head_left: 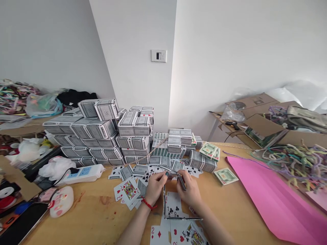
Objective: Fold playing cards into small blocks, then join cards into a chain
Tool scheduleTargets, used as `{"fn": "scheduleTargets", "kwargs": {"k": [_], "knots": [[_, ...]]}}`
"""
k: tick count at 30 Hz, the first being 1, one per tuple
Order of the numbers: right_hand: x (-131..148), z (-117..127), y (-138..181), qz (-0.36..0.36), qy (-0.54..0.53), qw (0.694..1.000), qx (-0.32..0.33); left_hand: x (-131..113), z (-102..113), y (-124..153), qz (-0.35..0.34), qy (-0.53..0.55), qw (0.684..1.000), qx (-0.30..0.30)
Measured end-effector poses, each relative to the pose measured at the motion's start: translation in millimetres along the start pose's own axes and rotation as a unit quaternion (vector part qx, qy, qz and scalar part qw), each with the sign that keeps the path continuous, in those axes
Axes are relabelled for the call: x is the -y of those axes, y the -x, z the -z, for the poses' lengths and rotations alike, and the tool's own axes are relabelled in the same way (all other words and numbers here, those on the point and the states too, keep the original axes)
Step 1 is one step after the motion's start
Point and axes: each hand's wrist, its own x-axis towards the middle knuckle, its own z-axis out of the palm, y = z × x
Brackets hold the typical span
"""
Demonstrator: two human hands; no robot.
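My left hand [156,186], a red cord on its wrist, pinches the far edge of an open, box-like frame of playing cards [164,204]. The frame's thin walls stand on edge around several face-up cards. At the frame's far right corner, my right hand [189,190] is closed on a slim, dark pen-like tool [182,182]; its exact kind is unclear. My fingers partly hide the far wall. Loose playing cards [129,189] lie left of my left hand, some face up. Other cards [159,234] are spread on the table close to me.
Stacked card-built blocks [97,132] rise along the back. Green card packs [226,176] lie to the right, by a pink sheet [265,194]. At left are a white power strip [85,173] and a white pouch [61,202]. Tangled yarn [293,166] lies far right.
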Motion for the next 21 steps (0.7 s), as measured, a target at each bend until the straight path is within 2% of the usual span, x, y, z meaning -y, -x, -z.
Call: {"fn": "scheduleTargets", "kwargs": {"k": [7, 13, 21], "knots": [[-0.9, -0.8, 0.0, -0.039, -0.036, 0.999, 0.005, 3.7, -1.4, -0.2, 0.002, 0.032, 0.999, 0.011], [3.8, 2.6, -3.3, -0.045, -0.102, 0.991, 0.07, 8.5, 5.0, -6.8, 0.017, 0.087, 0.996, -0.022], [2.2, -0.5, -6.4, -0.071, -0.124, 0.989, 0.045, -6.1, 0.2, -0.2, 0.069, 0.119, 0.988, 0.067]]}}
